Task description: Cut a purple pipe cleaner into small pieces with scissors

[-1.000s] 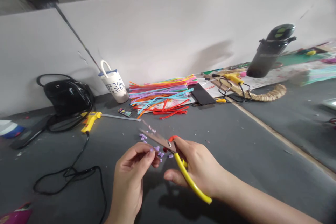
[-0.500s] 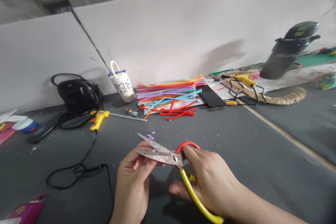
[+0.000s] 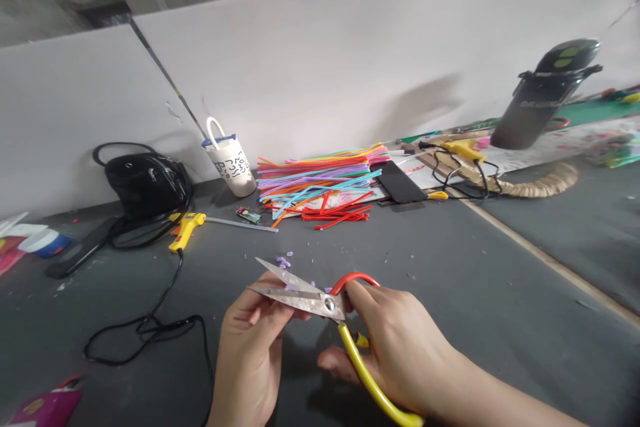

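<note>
My right hand (image 3: pixel 407 340) grips a pair of scissors (image 3: pixel 315 303) with one red and one yellow handle. The blades stand apart and point left, over the fingertips of my left hand (image 3: pixel 253 353). That hand is closed in a pinch, thumb against fingers. Whatever it pinches is hidden behind the blades. Small purple pieces (image 3: pixel 284 261) lie on the dark table (image 3: pixel 480 320) just beyond the blade tips, and a few more show around the blades.
Colourful pipe cleaners (image 3: pixel 320 177) are piled at the back, with red ones (image 3: pixel 340 215) in front. A yellow glue gun (image 3: pixel 187 230) trails its cord at left. Also there: a white cup (image 3: pixel 233 167), black bag (image 3: pixel 145 183), phone (image 3: pixel 397 181) and dark bottle (image 3: pixel 533 107).
The whole view has shifted slightly, so things sit a little further left. Both hands keep their hold, and the scissors stay spread at about the same angle.
</note>
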`<action>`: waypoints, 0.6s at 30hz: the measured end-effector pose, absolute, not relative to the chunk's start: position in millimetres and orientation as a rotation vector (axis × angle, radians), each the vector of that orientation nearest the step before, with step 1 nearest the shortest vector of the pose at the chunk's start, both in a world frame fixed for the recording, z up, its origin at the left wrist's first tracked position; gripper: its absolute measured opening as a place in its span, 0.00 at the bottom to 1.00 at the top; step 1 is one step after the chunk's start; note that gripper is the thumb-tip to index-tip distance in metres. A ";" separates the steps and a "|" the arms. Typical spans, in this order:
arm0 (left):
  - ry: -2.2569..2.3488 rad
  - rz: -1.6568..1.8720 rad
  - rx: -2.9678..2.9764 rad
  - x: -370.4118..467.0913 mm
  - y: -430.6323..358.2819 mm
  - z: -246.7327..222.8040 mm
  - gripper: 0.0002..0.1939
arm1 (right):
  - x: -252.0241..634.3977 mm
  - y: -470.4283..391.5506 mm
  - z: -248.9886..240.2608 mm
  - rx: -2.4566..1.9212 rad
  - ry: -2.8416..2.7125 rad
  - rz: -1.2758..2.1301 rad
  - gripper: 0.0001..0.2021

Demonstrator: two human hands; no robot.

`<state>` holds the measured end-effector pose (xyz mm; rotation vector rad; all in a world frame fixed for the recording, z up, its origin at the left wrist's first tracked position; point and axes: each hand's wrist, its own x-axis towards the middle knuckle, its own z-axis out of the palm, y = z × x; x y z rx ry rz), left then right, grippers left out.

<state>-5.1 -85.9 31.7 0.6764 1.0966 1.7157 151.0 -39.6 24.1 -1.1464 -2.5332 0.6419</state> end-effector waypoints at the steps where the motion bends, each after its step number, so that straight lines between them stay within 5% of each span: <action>1: 1.094 1.715 0.677 -5.0 -86.0 31.7 0.03 | 150.8 -39.7 24.3 -1.150 -2.534 0.643 0.27; 18: 1.105 1.699 0.654 -5.3 -87.6 33.5 0.03 | 151.5 -40.9 22.8 -1.169 -2.545 0.638 0.26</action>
